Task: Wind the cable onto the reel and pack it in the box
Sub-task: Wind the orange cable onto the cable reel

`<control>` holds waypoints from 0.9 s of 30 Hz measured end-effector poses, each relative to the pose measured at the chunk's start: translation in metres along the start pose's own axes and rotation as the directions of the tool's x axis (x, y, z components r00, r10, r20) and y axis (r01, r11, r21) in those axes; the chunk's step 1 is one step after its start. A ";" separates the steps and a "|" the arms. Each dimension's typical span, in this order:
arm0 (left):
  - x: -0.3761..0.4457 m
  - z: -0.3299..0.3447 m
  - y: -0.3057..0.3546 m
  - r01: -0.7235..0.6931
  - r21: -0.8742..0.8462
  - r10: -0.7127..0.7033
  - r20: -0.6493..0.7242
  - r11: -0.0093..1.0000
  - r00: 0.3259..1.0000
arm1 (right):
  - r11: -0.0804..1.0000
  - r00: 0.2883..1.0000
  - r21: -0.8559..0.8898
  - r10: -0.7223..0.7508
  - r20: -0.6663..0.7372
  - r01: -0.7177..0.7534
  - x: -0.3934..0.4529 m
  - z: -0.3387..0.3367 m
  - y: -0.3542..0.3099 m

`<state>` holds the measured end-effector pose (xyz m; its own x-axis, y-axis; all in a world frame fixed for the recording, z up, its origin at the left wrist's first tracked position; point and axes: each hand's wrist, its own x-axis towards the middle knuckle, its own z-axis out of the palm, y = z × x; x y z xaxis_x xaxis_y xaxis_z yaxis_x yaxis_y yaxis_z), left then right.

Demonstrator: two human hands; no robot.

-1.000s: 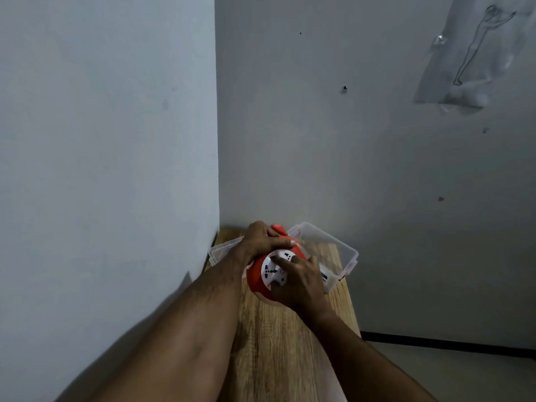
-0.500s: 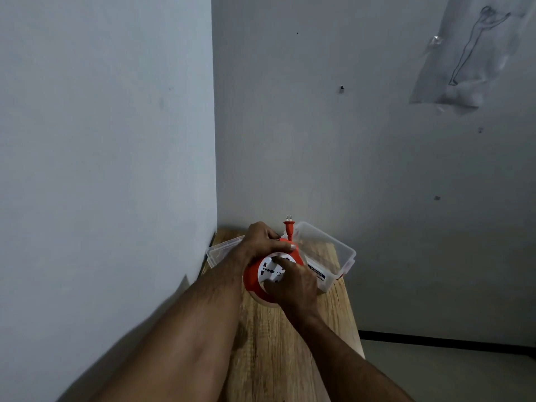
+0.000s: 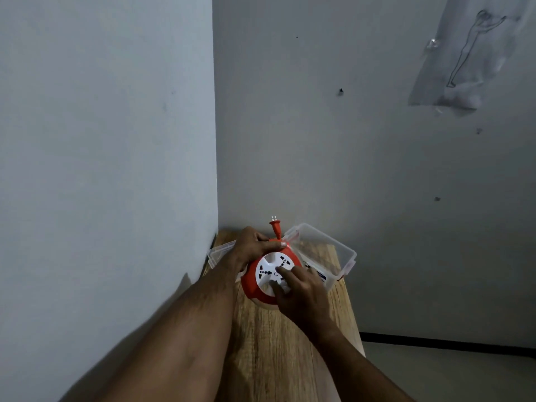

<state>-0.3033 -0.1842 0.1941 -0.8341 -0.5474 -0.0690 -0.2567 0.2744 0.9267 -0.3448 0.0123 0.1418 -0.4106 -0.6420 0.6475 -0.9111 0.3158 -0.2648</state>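
An orange cable reel (image 3: 251,285) with a white socket face (image 3: 268,271) is held above the wooden table (image 3: 269,343). My left hand (image 3: 249,248) grips the reel's upper left rim. My right hand (image 3: 298,291) rests on the white face, fingers spread over it. The orange plug (image 3: 275,226) sticks up just behind the reel, prongs upward. A clear plastic box (image 3: 336,253) stands open behind the reel, toward the right. The wound cable itself is hidden.
A clear lid (image 3: 219,252) lies at the left behind my left hand. The table sits in a corner, with a wall along its left side and another behind it. The table's right edge (image 3: 352,320) drops to the floor.
The plug has come up from behind the reel and now stands upright. My right hand has slid lower on the white face, which shows more.
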 end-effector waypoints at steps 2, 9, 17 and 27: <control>-0.003 -0.001 -0.001 0.016 -0.018 -0.016 -0.009 1.000 1.000 | 0.985 0.979 0.111 0.145 -0.143 -0.130 -0.004 -0.001 0.002; -0.016 0.009 -0.010 0.082 -0.157 -0.098 -0.094 0.984 0.991 | 0.289 0.677 0.770 0.696 0.239 -0.569 0.006 0.000 -0.008; -0.052 0.006 -0.043 0.160 -0.290 -0.209 -0.148 0.943 0.967 | 0.252 0.684 0.739 0.633 0.362 -0.625 -0.011 0.022 -0.028; -0.103 0.001 -0.110 0.253 -0.222 -0.311 -0.290 0.942 0.905 | 0.320 0.644 0.602 0.614 0.456 -0.732 -0.057 0.058 -0.054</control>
<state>-0.1893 -0.1570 0.0992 -0.5334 -0.8100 -0.2437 -0.3438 -0.0557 0.9374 -0.2740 -0.0084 0.0777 -0.8398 -0.5382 -0.0717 -0.0115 0.1497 -0.9887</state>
